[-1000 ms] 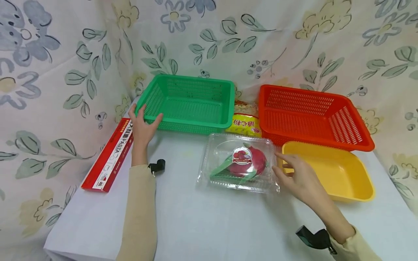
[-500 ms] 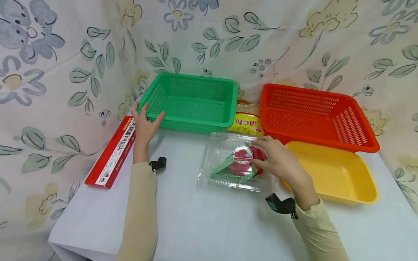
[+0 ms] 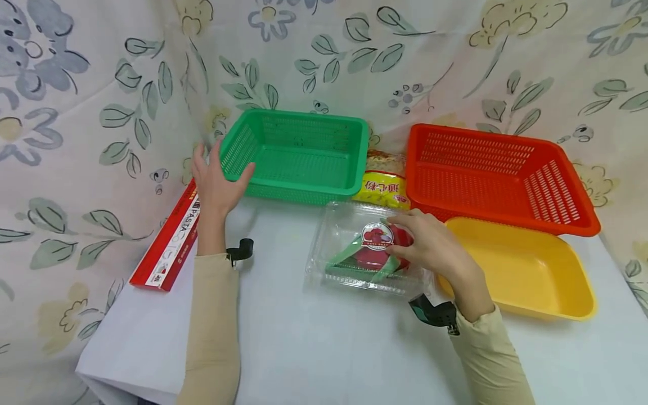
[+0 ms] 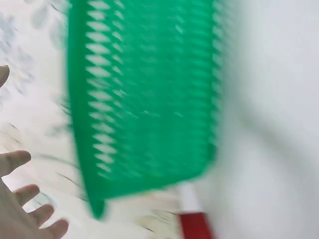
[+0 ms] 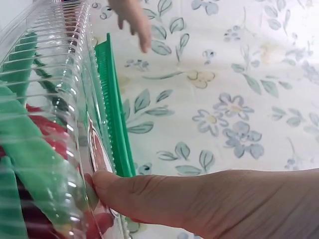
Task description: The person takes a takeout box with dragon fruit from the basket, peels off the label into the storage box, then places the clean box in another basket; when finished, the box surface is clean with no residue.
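Observation:
A clear plastic clamshell box (image 3: 339, 233) lies mid-table, holding a red fruit-like thing and green leaf-like strips. Its lid has a round label (image 3: 377, 236) with red fruit on it. My right hand (image 3: 437, 244) comes from the right over the lid; in the right wrist view its thumb (image 5: 114, 186) touches the lid at the label. A green perforated basket (image 3: 304, 194) stands at the back left. By its front left corner my left hand (image 3: 219, 185) is raised, fingers spread. The left wrist view shows those fingers (image 4: 17, 159) apart from the basket wall.
A red pasta box (image 3: 169, 247) lies along the left table edge. Between the green basket and a red basket (image 3: 476, 185) sits a yellow food packet (image 3: 382, 185). A yellow tub (image 3: 526, 275) stands at the right, in front of the red basket. Floral cloth hangs behind.
My right hand has moved left from beside the clamshell box onto its lid. My left hand has come off the green basket's corner, shifting slightly left and up.

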`<state>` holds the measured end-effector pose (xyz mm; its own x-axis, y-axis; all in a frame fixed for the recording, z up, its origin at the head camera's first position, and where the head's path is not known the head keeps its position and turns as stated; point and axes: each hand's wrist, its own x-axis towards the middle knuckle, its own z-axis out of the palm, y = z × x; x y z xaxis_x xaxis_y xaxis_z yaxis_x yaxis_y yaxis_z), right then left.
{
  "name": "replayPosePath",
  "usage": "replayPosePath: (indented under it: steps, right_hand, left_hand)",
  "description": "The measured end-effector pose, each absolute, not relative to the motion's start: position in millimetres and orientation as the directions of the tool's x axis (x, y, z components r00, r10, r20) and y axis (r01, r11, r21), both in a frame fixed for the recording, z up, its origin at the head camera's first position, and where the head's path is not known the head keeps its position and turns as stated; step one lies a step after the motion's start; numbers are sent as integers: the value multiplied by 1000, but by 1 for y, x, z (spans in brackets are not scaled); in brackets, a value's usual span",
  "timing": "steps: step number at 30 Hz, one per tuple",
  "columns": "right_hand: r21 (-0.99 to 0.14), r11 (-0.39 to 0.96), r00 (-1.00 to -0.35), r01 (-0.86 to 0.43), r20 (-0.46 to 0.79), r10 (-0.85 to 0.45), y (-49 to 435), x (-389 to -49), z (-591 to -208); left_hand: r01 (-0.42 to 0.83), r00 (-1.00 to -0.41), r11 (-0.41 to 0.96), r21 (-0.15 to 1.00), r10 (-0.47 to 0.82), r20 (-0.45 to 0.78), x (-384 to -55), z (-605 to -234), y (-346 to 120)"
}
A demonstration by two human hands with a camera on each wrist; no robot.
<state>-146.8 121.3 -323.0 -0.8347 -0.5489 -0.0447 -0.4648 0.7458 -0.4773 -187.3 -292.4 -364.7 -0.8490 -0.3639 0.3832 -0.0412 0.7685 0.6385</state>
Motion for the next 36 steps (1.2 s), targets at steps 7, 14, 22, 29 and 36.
replayPosePath:
  steps: [7,14,22,29,36]
  right_hand:
    - [-474,761,-842,-443,-71,-535,123,-148,-321]
    - [-479,763,-845,-433,-79,-529,126,-149,-321]
    - [-516,753,-843,-409,-101,-528,125,-152,-323]
    - [-517,742,-831,-426,-101,-547,122,-153,-324]
    - [-497,747,-831,-441,-87,-549,125,-152,-324]
  left_hand:
    - [354,-824,704,616,-77,562,-172,-325,-235]
    - [600,-779,576,555,265,567,-155,-340,-178]
    - [531,-843,656,536,341,417,-133,-370,-154]
    - [403,-913,785,471,313,261,-119,-372,-153]
    - [397,-918,729,558,319,236,-125,-383,-147]
